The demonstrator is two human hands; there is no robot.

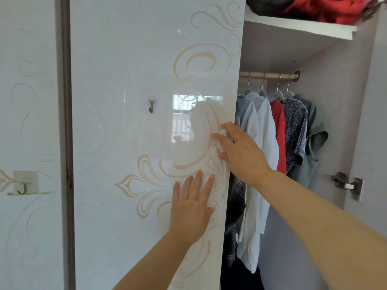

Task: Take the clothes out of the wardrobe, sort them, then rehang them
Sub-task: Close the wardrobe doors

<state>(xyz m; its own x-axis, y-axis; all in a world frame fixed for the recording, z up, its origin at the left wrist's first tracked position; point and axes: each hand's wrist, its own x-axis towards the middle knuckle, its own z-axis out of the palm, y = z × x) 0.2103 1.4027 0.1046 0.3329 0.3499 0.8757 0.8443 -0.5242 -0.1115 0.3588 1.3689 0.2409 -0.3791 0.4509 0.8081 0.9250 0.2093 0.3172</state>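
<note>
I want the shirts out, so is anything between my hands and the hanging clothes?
Yes: the glossy white wardrobe door with beige swirls partly covers the plaid shirt. Left hand lies flat on it, right hand at its edge. The white shirt hangs exposed.

A single view is given, taken from a wide-angle camera worn on the head. It is held close to the wardrobe door (146, 122), which fills the left two-thirds of the frame, and is faced forward into the open right bay. The hanging rail (270, 75) is seen above mid-frame, and the upper shelf (299, 28) from below.
</note>
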